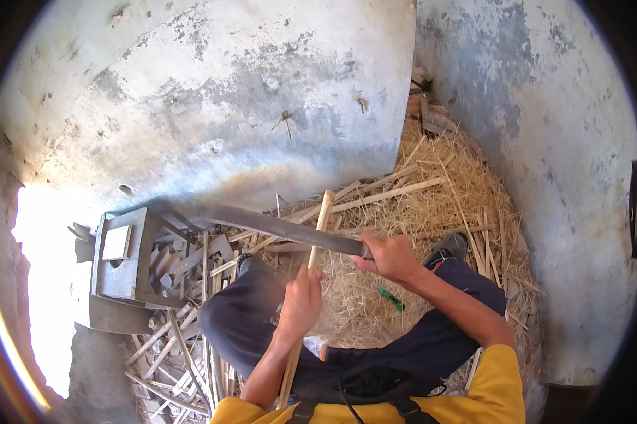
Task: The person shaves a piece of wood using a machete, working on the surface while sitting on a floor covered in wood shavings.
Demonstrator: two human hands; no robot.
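Note:
My left hand (301, 302) is closed round a pale wooden stick (325, 210), which stands up between my bent legs; its lower end runs down past my left forearm. In my right hand (390, 257) is the handle of a machete (276, 226). Its long dark blade reaches to the left and lies across the stick just above my left fingers. Whether the edge has cut into the wood I cannot tell.
Thin shavings (467, 187) and loose sticks (389, 194) cover the floor. A small green object (391, 299) lies between my legs. At left stands a wooden box-like frame (131, 247) beside piled offcuts (181, 353). Worn walls (262, 92) rise ahead and at right.

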